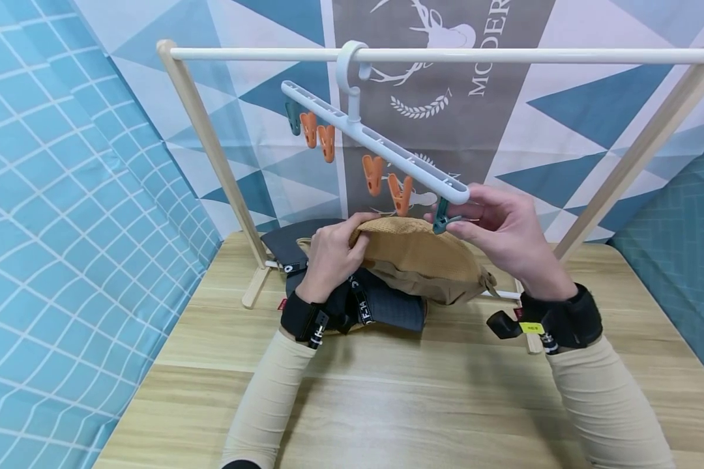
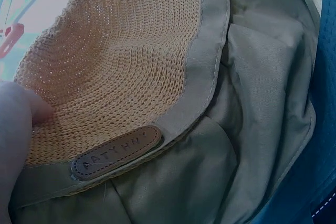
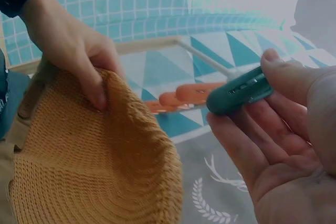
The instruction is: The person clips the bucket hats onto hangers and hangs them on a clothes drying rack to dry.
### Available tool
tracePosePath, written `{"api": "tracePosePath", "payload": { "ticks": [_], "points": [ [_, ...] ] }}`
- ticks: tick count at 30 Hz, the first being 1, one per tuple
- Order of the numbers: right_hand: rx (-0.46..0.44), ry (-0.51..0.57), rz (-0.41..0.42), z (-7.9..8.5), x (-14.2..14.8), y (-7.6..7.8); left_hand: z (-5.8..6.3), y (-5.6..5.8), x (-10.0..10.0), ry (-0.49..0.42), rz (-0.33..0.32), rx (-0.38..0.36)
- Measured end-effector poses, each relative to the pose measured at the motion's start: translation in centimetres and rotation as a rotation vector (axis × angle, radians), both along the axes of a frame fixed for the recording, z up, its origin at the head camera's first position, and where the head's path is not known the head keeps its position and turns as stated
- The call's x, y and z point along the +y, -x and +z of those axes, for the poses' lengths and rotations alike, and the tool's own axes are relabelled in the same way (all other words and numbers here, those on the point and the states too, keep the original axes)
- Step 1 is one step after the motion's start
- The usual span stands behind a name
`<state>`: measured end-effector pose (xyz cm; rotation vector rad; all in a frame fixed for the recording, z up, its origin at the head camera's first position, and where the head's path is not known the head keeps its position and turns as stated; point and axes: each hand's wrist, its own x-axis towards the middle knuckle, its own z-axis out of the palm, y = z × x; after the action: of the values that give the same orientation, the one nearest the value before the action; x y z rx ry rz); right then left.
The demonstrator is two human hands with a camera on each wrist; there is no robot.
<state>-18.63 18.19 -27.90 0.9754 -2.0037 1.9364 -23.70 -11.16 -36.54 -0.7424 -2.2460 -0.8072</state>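
My left hand [image 1: 336, 255] pinches a hat [image 1: 410, 242] by the edge of its woven tan crown. The hat has a khaki cloth brim and a brown leather label [image 2: 116, 153], seen in the left wrist view. Up at the right, my right hand [image 1: 501, 228] pinches a dark green clothespin [image 3: 239, 94] between thumb and fingers. This clothespin hangs at the near end of a pale blue hanger [image 1: 413, 164]. The hat's crown lies just below and left of it, apart from its jaws. Whether those jaws are parted is hard to tell.
The hanger hooks over a white rail [image 1: 258, 55] on a wooden frame [image 1: 208, 150]. Several orange clothespins [image 1: 373, 174] and another green clothespin [image 1: 293, 117] hang along it. Dark grey fabric items with black straps [image 1: 394, 309] lie on the wooden table [image 1: 387, 404] beneath the hat.
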Motion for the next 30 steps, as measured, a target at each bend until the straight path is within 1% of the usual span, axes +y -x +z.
{"api": "tracePosePath", "payload": {
  "ticks": [3,7,10,14,21,25,30],
  "points": [
    [-0.016,0.033,0.030,0.0,-0.7,-0.1,0.1,-0.2,0.2,0.016,-0.006,0.024],
    [-0.023,0.056,0.033,-0.1,-1.5,-0.1,0.3,-0.6,0.4,0.041,-0.007,0.057],
    [-0.030,0.050,0.018,-0.1,-2.0,0.0,0.4,-0.8,0.6,0.056,0.000,0.073],
    [-0.026,0.037,-0.014,-0.2,-2.6,0.2,0.7,-1.1,0.8,0.067,0.005,0.074],
    [-0.023,0.067,-0.008,-0.5,-3.1,0.7,1.0,-1.6,1.2,0.070,0.020,0.076],
    [-0.016,0.060,-0.010,-0.6,-3.2,0.8,1.2,-1.8,1.5,0.069,0.038,0.065],
    [-0.014,0.042,-0.019,-0.6,-3.1,1.0,1.5,-2.3,1.6,0.022,0.056,0.049]
  ]
}}
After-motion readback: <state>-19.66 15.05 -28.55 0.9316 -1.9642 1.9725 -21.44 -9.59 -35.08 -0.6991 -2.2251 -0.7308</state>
